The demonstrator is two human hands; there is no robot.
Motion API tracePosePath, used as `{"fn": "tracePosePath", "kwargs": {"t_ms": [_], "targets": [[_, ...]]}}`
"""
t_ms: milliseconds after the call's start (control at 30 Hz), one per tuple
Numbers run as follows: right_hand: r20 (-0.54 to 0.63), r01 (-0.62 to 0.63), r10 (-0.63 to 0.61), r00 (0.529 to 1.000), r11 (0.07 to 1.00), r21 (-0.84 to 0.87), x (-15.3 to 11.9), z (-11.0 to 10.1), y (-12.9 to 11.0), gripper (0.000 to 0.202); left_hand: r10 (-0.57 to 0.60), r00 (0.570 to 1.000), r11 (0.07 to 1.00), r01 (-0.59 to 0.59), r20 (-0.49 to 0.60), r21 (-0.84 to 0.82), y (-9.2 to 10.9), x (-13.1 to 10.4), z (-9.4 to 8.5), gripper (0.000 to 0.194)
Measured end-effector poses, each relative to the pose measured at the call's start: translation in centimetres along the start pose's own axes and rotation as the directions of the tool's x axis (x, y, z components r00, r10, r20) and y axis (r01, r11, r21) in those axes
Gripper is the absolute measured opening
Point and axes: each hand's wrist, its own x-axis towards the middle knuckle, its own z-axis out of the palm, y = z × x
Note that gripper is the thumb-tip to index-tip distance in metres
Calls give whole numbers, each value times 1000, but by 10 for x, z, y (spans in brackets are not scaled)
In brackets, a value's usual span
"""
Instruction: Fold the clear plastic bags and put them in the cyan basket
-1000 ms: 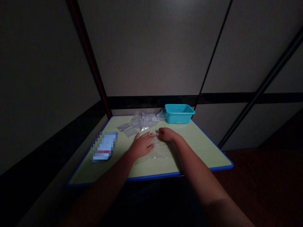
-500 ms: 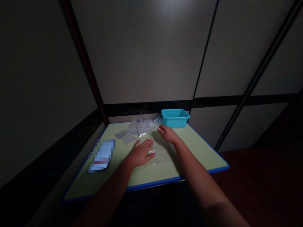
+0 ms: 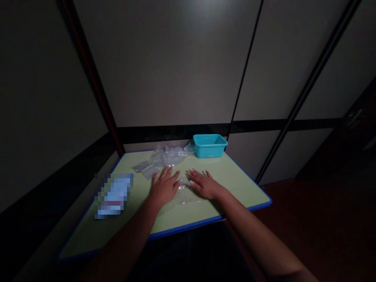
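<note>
two hands lie over one flat piece of clear plastic film (image 3: 190,196) near the lower centre of the frame. the left hand (image 3: 164,187), at centre-left, is released: palm down, fingers fanned, thumb tip at the film's left side. the right hand (image 3: 205,185), just right of centre, is likewise released, palm down with fingers extended toward the upper left and the thumb over the film. neither hand grips anything; how firmly the palms press cannot be told.

change of state: half a second ago the right hand was curled and raised at the film's far side; it is now lowered and flattened, facing the left hand across the film. the head view has also turned, so the table (image 3: 237,181) sits farther left in the frame. for the work in hand, this suggests that handling of the film's edge has given way to smoothing or holding it flat, a judgement from posture alone.

count of items: two hands; one flat film, between and partly beneath them; one heap of crumpled clear plastic (image 3: 173,156) beyond the fingertips, its separate pieces too tangled to number; one turquoise basin (image 3: 209,151) at the heap's right end, upright; one pixelated flat object (image 3: 114,196) at the lower left, its identity obscured; and one pale, blue-edged table bearing them all.
</note>
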Motion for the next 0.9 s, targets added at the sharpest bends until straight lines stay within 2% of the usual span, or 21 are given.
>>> {"fn": "tracePosePath", "kwargs": {"t_ms": [200, 433, 667, 900], "targets": [[-8, 48, -48, 999, 999, -3, 5, 7, -9, 53, -12, 995, 1000, 14, 97, -16, 2, 0, -1, 50], [13, 59, -59, 998, 998, -2, 6, 13, -6, 53, -31, 987, 999, 36, 157, -28, 1, 2, 5, 54], [21, -10, 10, 1000, 1000, 2, 10, 14, 0, 53, -45, 981, 997, 55, 186, -47, 1, 2, 5, 56], [12, -144, 143, 990, 989, 38, 6, 6, 11, 55, -52, 975, 996, 67, 214, -64, 1, 1, 2, 58]]}}
